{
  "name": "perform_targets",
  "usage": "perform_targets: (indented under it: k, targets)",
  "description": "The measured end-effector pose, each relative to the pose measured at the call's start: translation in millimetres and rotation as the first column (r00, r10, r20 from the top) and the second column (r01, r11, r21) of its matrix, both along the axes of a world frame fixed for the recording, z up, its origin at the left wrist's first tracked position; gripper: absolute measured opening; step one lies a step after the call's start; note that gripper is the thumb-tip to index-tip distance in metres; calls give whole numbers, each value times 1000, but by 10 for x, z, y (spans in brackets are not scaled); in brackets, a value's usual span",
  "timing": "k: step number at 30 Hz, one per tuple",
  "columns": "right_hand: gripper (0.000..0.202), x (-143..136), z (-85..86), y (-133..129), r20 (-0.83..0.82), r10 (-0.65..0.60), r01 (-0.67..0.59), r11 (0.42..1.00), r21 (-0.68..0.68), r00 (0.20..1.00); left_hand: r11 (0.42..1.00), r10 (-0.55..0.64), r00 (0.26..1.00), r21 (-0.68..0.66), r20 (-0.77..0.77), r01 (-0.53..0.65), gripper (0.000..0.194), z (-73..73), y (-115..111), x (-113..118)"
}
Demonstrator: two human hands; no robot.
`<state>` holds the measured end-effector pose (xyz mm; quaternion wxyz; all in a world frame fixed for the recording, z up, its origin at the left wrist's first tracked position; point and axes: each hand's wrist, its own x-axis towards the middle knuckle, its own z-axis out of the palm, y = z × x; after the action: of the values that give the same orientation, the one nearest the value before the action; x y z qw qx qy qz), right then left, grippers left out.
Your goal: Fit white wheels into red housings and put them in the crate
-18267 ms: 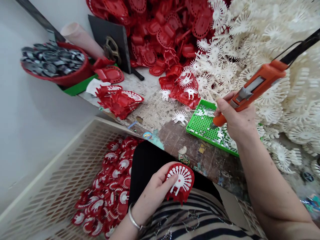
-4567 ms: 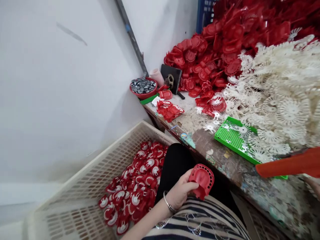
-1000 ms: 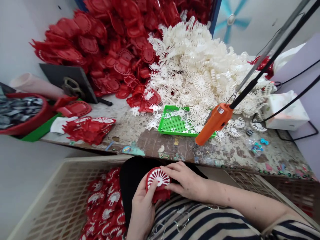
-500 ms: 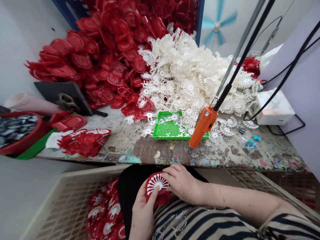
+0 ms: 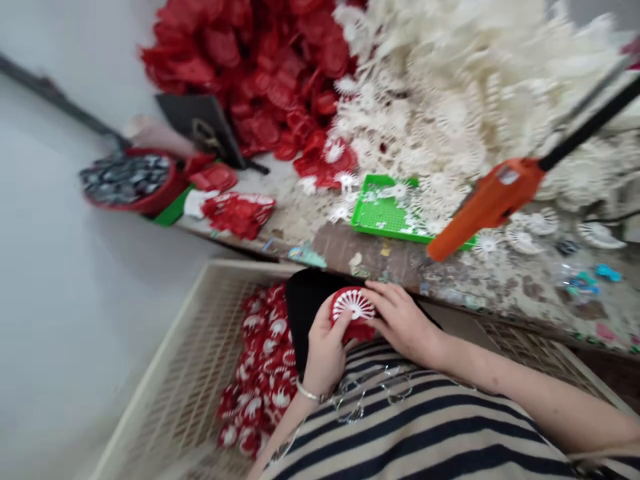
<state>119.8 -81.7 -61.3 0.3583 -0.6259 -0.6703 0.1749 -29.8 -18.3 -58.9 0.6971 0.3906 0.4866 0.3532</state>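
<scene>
Over my lap, my left hand (image 5: 327, 343) grips a red plastic part (image 5: 361, 329), its thumb pressing on the white fan-shaped piece (image 5: 353, 304) that lies against the red face. My right hand (image 5: 400, 320) closes on the right edge of the same red part, fingers along its upper rim. The lower side of the part is partly hidden by the hands. Beyond them, an orange electric screwdriver (image 5: 487, 207) hangs tilted over a green perforated tray (image 5: 385, 223) holding small white bits and a white fan piece.
Red parts (image 5: 265, 87) and white fan pieces (image 5: 450, 100) are heaped on the worn bench (image 5: 330, 247). A red bowl (image 5: 173, 180) of dark metallic pieces stands at left. Below, a cream crate (image 5: 185, 333) holds red-and-white assemblies (image 5: 265, 360). A stack of red parts (image 5: 243, 212) lies near the edge.
The view has swung left and down, so the bench and hands appear farther right and higher. Both hands keep hold of the red part with the white fan piece.
</scene>
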Motion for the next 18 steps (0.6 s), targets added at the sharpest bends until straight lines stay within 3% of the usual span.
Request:
perform_targets:
  k: [3, 6, 8, 12, 15, 18]
  targets:
    - [57, -2, 11, -6, -358, -41, -5, 992, -126, 933, 998, -16, 1000, 62, 7, 16, 40, -4, 2, -4]
    - [41, -3, 64, 3, -526, -90, -78, 954, -289, 846, 995, -74, 997, 73, 17, 73, 37, -7, -18, -23]
    - [30, -6, 83, 20, -545, -109, -95, 938, -332, 831, 991, -102, 994, 85, 25, 99, 35, -7, -33, -36]
    - [28, -52, 54, 71, -588, -137, -94, 933, -346, 797, 992, -110, 992, 73, 63, 106, 36, -26, -31, -60]
    - [29, -72, 81, 56, -556, -129, -90, 933, -349, 821, 996, -87, 992, 23, 87, 86, 36, -30, -17, -82]
    - [32, 85, 249, -81, -464, -120, -8, 964, -266, 878, 994, -22, 997, -104, 77, 30, 42, -29, 9, -111]
